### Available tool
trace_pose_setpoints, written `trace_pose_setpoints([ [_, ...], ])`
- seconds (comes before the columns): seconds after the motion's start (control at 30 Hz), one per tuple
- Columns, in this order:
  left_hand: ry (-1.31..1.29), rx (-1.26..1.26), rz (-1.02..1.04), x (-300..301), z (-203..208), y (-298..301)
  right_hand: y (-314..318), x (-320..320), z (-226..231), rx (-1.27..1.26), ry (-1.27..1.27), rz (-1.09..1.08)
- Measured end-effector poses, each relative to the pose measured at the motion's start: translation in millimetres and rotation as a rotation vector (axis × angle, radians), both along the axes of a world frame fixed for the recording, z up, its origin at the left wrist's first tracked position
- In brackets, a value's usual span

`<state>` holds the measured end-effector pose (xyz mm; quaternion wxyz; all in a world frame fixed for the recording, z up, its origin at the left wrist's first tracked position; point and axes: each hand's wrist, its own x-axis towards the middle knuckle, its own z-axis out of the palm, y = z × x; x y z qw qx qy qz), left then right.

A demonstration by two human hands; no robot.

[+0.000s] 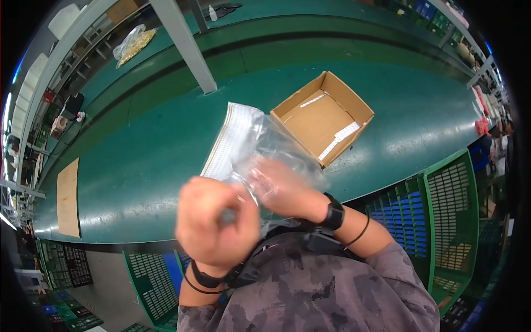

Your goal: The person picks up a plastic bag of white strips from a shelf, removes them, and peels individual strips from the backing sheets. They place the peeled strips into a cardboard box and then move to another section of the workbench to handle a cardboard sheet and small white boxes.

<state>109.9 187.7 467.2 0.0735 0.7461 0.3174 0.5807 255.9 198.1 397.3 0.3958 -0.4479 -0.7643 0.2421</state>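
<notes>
flat brown cardboard sheet (68, 197) is lying at the left end of the green bench (149, 160) | left hand (217, 221) is closing its fingers on the lower edge of a clear plastic bag (247, 145) above the near edge | right hand (285, 191) is gripping the bag through the film | open cardboard box (322, 118) is sitting toward the right end

right hand (282, 191) blurred behind plastic bag (249, 146)

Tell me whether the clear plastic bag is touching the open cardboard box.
Cannot tell. In the head view the clear plastic bag, held up, overlaps the cardboard box's near corner.
</notes>
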Motion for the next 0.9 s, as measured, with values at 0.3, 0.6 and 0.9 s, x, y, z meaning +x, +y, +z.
trace_pose_setpoints([
  [0.3, 0.138, -0.04, -0.437, 5, -34, -28, 22, -10, -35, -0.516, -0.352, -0.088],
  [0.6, 0.612, -0.707, 0.439, -91, -114, -18, -4, -9, -53, -0.695, 0.207, -0.107],
  [0.9, 0.533, -1.045, 0.307, -80, -106, -11, -19, -7, -61, -0.604, 0.357, -0.051],
])
